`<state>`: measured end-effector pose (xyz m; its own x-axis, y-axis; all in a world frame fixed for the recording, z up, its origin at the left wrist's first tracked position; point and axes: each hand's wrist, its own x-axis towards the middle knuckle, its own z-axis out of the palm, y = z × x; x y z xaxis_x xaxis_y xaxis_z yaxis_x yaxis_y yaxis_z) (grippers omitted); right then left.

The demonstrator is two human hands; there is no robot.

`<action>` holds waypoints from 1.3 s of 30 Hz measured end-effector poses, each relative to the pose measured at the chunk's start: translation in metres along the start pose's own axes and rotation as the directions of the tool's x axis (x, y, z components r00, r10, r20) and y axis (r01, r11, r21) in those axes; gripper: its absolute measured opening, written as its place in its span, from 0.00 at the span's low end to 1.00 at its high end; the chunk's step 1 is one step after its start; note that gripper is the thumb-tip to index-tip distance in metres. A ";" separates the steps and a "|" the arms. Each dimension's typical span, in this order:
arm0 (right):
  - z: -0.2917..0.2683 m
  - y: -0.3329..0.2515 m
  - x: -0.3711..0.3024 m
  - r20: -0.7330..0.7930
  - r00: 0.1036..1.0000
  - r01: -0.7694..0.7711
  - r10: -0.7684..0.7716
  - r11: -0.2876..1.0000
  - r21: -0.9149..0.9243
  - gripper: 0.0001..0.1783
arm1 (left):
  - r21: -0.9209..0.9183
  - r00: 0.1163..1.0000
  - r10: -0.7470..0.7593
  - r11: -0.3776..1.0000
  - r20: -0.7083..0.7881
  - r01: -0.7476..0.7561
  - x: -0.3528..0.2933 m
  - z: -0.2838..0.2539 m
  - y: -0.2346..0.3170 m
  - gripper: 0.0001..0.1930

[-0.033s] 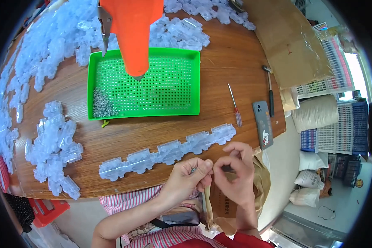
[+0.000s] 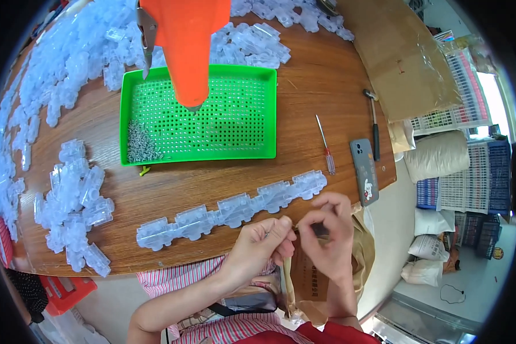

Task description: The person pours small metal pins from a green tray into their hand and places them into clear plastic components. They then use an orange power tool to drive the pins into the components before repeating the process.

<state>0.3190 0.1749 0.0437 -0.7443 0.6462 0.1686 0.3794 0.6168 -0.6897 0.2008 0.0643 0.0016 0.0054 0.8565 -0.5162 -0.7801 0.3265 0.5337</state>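
My left hand (image 2: pixel 262 242) is closed, thumb pressed on the curled fingers, near the table's front edge. A tiny metallic glint shows among its fingers, too small to name. Right beside it, my right hand (image 2: pixel 331 241) pinches thumb and forefinger together at the left fingertips; what lies between them cannot be made out. Just beyond both hands, a slanting row of clear plastic housings (image 2: pixel 233 211) lies on the table. Farther back is a green perforated tray (image 2: pixel 223 158) with small silver screws (image 2: pixel 142 143) heaped in its left corner. An orange electric screwdriver (image 2: pixel 190 63) hangs point down over it.
Clear plastic parts (image 2: pixel 74 203) are piled at left, with a larger heap (image 2: pixel 69 69) behind. A screwdriver (image 2: pixel 329 155), a phone (image 2: pixel 364 172) and a hammer (image 2: pixel 375 129) lie at right. A cardboard sheet (image 2: pixel 401 63) stands at the back right. Brown paper packaging (image 2: pixel 315 286) is below my hands.
My right hand's thumb and forefinger have come a little closer to my left fingertips. The objects on the table keep their places.
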 end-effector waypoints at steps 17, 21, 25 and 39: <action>0.030 0.050 0.012 -0.127 0.960 0.180 -0.249 0.898 -0.402 0.13 | -0.306 0.988 0.043 0.948 -0.147 -0.087 -0.001 0.001 -0.001 0.21; 0.027 0.045 0.014 -0.095 0.951 0.219 -0.293 0.861 -0.458 0.13 | -0.343 0.985 0.050 0.933 -0.167 -0.106 -0.001 0.002 0.000 0.21; 0.020 0.038 0.010 -0.093 0.957 0.202 -0.276 0.859 -0.471 0.13 | -0.343 0.995 0.066 0.935 -0.079 -0.090 -0.001 -0.004 -0.002 0.25; 0.014 -0.017 0.000 0.101 0.967 0.253 -0.233 0.922 -0.294 0.13 | -0.583 0.996 0.068 0.812 0.061 -0.020 -0.006 0.005 0.010 0.38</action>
<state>0.3047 0.1584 0.0453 -0.8636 0.4360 0.2530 0.3229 0.8639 -0.3865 0.1960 0.0643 0.0129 -0.0096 0.8997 -0.4364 -0.9985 0.0151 0.0532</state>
